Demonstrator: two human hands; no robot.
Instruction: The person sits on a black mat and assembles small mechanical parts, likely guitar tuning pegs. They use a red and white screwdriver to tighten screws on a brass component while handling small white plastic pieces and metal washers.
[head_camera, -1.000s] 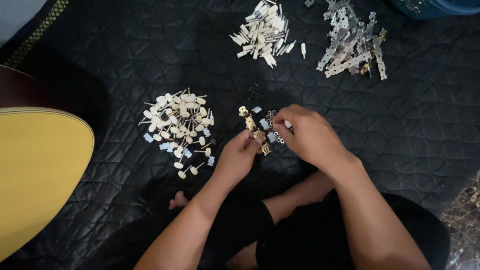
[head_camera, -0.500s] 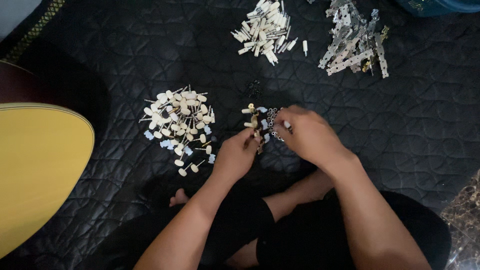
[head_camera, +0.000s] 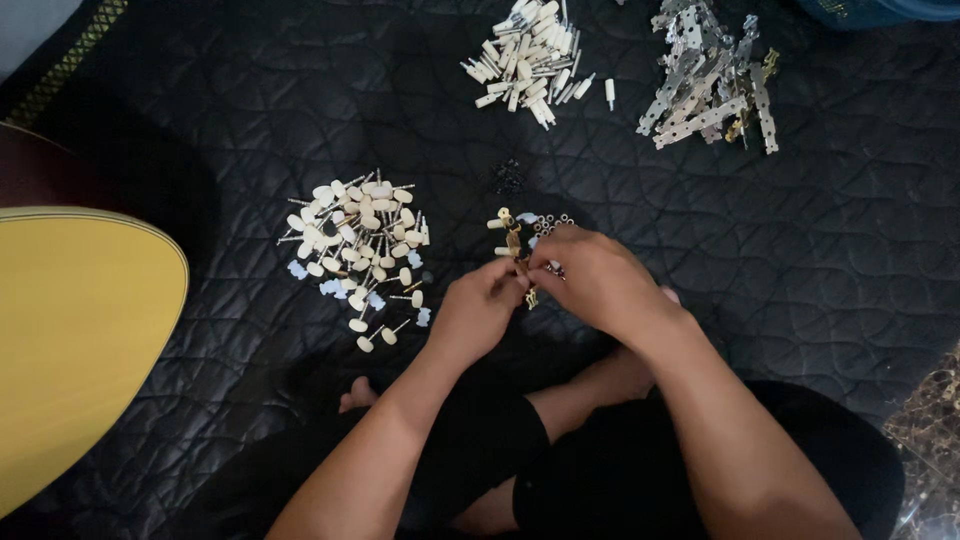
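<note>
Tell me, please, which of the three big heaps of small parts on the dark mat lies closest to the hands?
The heap of cream-headed pins, just beside the left hand. The white pegs and the metal strips lie at the mat's far edge.

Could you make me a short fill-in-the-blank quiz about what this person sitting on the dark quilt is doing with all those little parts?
1. Both hands, left hand and right hand, hold a small ____-coloured metal strip.
2. The pile of cream-headed pins lies on the person's ____ side.
3. The silver metal strips lie on a ____ quilted mat.

Missing words: gold; left; black
</note>
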